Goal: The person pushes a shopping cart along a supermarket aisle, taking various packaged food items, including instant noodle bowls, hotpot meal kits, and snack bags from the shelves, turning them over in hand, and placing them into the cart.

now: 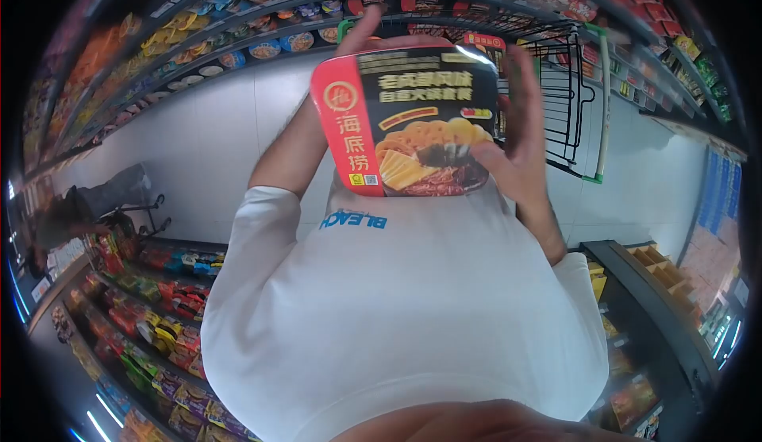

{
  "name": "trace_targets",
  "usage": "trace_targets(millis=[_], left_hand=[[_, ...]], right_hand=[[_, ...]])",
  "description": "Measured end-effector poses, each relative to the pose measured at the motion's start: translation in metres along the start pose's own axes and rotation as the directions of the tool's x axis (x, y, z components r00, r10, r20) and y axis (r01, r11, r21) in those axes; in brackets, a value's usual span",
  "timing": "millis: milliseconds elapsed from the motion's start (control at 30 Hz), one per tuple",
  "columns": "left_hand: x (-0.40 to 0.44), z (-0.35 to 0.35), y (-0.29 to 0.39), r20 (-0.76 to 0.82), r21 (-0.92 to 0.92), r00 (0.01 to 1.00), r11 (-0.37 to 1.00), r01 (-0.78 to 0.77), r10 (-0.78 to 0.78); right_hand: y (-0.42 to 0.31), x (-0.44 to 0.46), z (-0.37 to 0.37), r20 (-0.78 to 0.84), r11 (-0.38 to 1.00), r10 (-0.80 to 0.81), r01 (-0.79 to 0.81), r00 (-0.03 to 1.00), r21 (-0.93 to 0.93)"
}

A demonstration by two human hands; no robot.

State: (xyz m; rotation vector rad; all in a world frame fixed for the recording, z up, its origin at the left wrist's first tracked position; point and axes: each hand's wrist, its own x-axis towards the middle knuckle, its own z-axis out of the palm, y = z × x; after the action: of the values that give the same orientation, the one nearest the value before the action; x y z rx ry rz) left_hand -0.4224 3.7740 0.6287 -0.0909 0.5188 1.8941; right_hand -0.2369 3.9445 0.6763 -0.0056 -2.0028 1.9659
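A black and red box of instant hot pot point(429, 124), with noodles and other food pictured on its front, is held up before my chest in both hands. My left hand point(367, 37) supports it from behind at the upper left, mostly hidden by the box, one finger sticking up above its edge. Along the right side, my right hand point(524, 124) grips it, the thumb pressing on the front and the fingers running up the side. Partly behind the box, another red and black package point(486, 42) shows near the cart.
A black wire shopping cart point(559, 96) with green and pale trim stands ahead to the right. Shelves of packaged food point(214, 33) curve across the front. More snack shelves point(163, 319) lie behind at left. A blurred person point(95, 204) is at far left beside a dark cart.
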Motion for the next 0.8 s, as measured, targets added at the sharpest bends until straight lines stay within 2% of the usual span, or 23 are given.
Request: trace_targets(millis=[33, 100, 200, 300, 333, 367, 400, 433, 500, 533, 567, 633, 667, 733, 767, 800], left_hand=[[0.008, -0.003, 0.001, 0.011, 0.016, 0.999, 0.999, 0.049, -0.049], [0.02, -0.004, 0.001, 0.022, 0.045, 0.992, 0.992, 0.121, -0.122], [0.029, -0.007, 0.002, 0.018, 0.079, 0.981, 0.978, 0.192, -0.194], [0.027, -0.014, -0.001, -0.033, 0.138, 0.973, 0.963, 0.231, -0.229], [0.021, -0.014, -0.002, -0.077, 0.179, 0.972, 0.956, 0.232, -0.222], [0.014, -0.013, 0.006, -0.224, 0.144, 0.957, 0.965, 0.22, -0.185], [-0.003, -0.002, 0.0, -0.259, 0.192, 0.963, 0.973, 0.131, -0.079], [-0.019, 0.008, -0.005, -0.285, 0.244, 0.958, 0.969, 0.042, 0.03], [-0.031, -0.034, -0.028, -0.209, 0.269, 0.97, 0.961, -0.063, 0.122], [-0.035, -0.062, -0.043, -0.211, 0.476, 0.959, 0.877, -0.069, 0.189], [-0.036, -0.039, -0.045, -0.232, 0.596, 0.962, 0.802, 0.022, 0.146], [-0.027, -0.057, -0.066, -0.16, 0.534, 0.97, 0.843, -0.071, 0.182], [-0.018, -0.069, -0.078, -0.167, 0.536, 0.972, 0.843, -0.052, 0.166], [0.009, -0.099, -0.093, -0.268, 0.499, 0.916, 0.856, -0.133, 0.299], [0.018, -0.115, -0.095, -0.275, 0.502, 0.919, 0.857, -0.113, 0.282], [0.027, -0.127, -0.097, -0.375, 0.543, 0.883, 0.839, -0.036, 0.281]], right_hand=[[-0.001, -0.002, 0.0, 0.141, 0.974, 0.217, -0.204, 0.966, -0.103], [0.01, -0.013, 0.006, 0.118, 0.867, 0.463, -0.476, 0.879, 0.146], [0.008, -0.008, -0.001, 0.157, 0.841, 0.511, -0.529, 0.845, 0.114], [0.012, -0.006, -0.003, 0.101, 0.873, 0.477, -0.484, 0.873, 0.067], [0.013, -0.004, -0.003, 0.053, 0.856, 0.499, -0.502, 0.865, 0.125], [0.021, -0.002, -0.005, 0.037, 0.835, 0.522, -0.519, 0.852, 0.18], [0.033, -0.002, -0.005, 0.008, 0.803, 0.544, -0.524, 0.839, 0.286], [0.046, -0.002, -0.005, -0.017, 0.764, 0.566, -0.516, 0.825, 0.389], [0.07, -0.007, 0.005, -0.169, 0.702, 0.604, -0.42, 0.778, 0.575], [0.083, -0.009, 0.009, -0.232, 0.701, 0.611, -0.382, 0.757, 0.602], [0.098, -0.012, 0.011, -0.25, 0.698, 0.616, -0.372, 0.747, 0.612], [0.131, -0.021, 0.016, -0.243, 0.622, 0.658, -0.332, 0.713, 0.709], [0.143, -0.025, 0.019, -0.231, 0.624, 0.668, -0.362, 0.708, 0.692], [0.158, -0.031, 0.024, -0.208, 0.57, 0.72, -0.393, 0.662, 0.722], [0.167, -0.037, 0.028, -0.179, 0.517, 0.766, -0.426, 0.617, 0.743], [0.184, -0.041, 0.023, -0.022, 0.439, 0.747, -0.469, 0.664, 0.766]])
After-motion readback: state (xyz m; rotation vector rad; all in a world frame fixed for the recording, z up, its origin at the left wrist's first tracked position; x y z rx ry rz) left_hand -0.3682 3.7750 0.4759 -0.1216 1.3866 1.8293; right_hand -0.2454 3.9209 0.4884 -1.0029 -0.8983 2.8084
